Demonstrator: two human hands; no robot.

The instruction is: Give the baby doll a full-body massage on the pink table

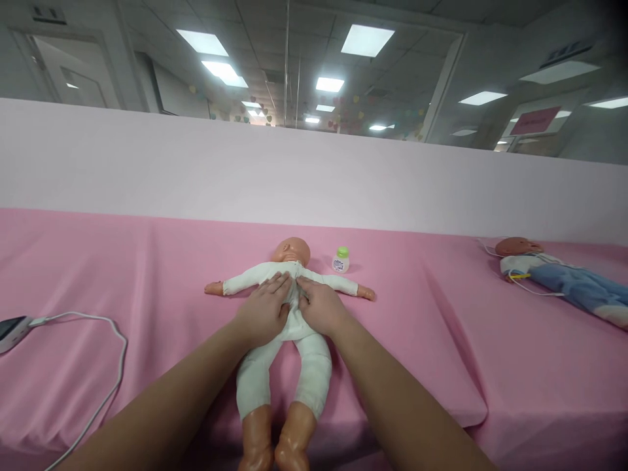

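A baby doll (294,326) in a white cloth suit lies on its back, its arms stretched out sideways and its feet toward me. My left hand (265,307) rests flat on the left side of its torso, fingers extended up toward the chest. On the other side of the torso lies my right hand (318,304), fingers stretched toward the middle of the chest. Both palms press on the white cloth, holding nothing. A small clear bottle with a green cap (341,260) stands just above the doll's right-hand arm in view.
Pink cloth (186,261) covers the table. At the far right lies a second doll (564,278) in blue and white clothes, with thin tubing on it. A white device (14,332) with a cable sits at the left. A white wall (314,176) with glass above runs behind.
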